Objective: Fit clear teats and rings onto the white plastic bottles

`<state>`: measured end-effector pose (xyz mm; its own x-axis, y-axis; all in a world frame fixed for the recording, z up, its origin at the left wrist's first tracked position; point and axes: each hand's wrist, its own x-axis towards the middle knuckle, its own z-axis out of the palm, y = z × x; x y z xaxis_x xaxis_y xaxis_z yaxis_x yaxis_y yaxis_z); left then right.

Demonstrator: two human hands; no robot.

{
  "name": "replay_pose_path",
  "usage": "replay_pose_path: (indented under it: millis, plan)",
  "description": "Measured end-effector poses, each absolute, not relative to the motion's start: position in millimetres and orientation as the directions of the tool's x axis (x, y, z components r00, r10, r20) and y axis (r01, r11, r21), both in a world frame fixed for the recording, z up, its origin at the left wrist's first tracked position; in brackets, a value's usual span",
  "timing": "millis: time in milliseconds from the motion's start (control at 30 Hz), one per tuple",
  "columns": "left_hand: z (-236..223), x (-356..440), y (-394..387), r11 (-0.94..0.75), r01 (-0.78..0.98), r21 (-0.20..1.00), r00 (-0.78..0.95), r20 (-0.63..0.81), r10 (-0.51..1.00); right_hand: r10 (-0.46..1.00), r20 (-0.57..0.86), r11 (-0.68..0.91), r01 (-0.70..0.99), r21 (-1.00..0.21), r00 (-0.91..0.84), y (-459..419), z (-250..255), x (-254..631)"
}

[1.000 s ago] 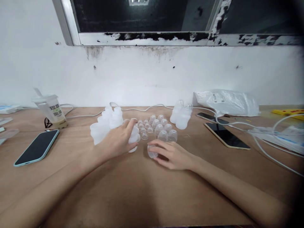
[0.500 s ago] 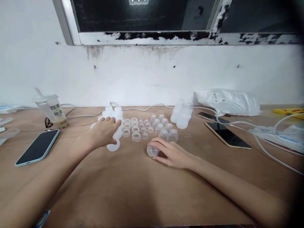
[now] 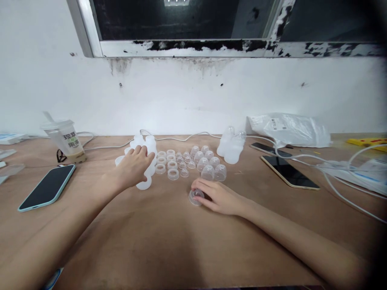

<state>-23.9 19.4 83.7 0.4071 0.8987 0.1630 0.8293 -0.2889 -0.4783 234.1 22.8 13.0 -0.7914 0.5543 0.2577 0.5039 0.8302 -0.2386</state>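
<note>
My left hand (image 3: 136, 164) reaches over a cluster of frosted white baby bottles (image 3: 152, 151), its fingers curled around one bottle (image 3: 143, 183) whose rounded end shows below the palm. In my right hand (image 3: 216, 196) a clear nipple set in a screw ring (image 3: 196, 198) is pinched between thumb and fingers, low over the table. Between the hands stand rows of translucent rings (image 3: 173, 174), small clear nipples (image 3: 184, 172) and larger domed caps (image 3: 220, 172). Farther right, several capped bottles (image 3: 231, 147) stand together.
On the left are a phone (image 3: 48, 187) and a drink cup with a straw (image 3: 65, 141). Two phones, one light-edged (image 3: 288, 172), lie at the right among white cables (image 3: 335, 193). A plastic bag (image 3: 293, 129) rests against the wall.
My right hand has turned the nipple and ring more upright and shifted them slightly right and nearer. The bottle under my left hand has risen slightly.
</note>
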Motion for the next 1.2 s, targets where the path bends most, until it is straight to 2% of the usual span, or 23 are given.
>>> replay_pose_path:
  millis: [133, 233, 333, 433, 567, 800, 933, 1100, 1200]
  plan:
    - [83, -18, 15, -0.294, 0.829, -0.476, 0.43, 0.205, 0.879, 0.661, 0.253, 0.746, 0.585, -0.318, -0.706, 22, 11, 231]
    - [74, 1, 3, -0.302, 0.853, -0.426, 0.448, 0.301, 0.842, 0.763, 0.171, 0.637, 0.68, -0.364, -0.623, 23, 6, 225]
    - [48, 29, -10, -0.482, 0.841, -0.246, 0.54, 0.313, 0.782, 0.804, 0.158, 0.589, 0.73, -0.347, -0.574, 24, 0, 217]
    - [17, 49, -17, -0.642, 0.764, -0.061, 0.622, 0.331, 0.71, 0.791, 0.195, 0.61, 0.722, -0.328, -0.579, 24, -3, 213]
    - [-4, 52, -12, -0.67, 0.736, 0.094, 0.607, 0.344, 0.716, 0.78, 0.2, 0.625, 0.726, -0.289, -0.592, 22, -1, 212]
    - [3, 48, -5, -0.626, 0.717, 0.306, 0.52, 0.364, 0.773, 0.753, 0.197, 0.658, 0.724, -0.206, -0.628, 23, -1, 213]
    - [4, 51, -7, -0.559, 0.777, 0.29, 0.479, 0.303, 0.824, 0.756, 0.197, 0.653, 0.706, -0.272, -0.624, 25, -1, 216]
    - [11, 55, -12, -0.512, 0.853, 0.099, 0.481, 0.23, 0.846, 0.755, 0.234, 0.646, 0.637, -0.421, -0.612, 24, 0, 214]
    - [16, 55, -16, -0.505, 0.863, -0.027, 0.5, 0.199, 0.843, 0.786, 0.292, 0.612, 0.623, -0.488, -0.544, 23, -1, 212]
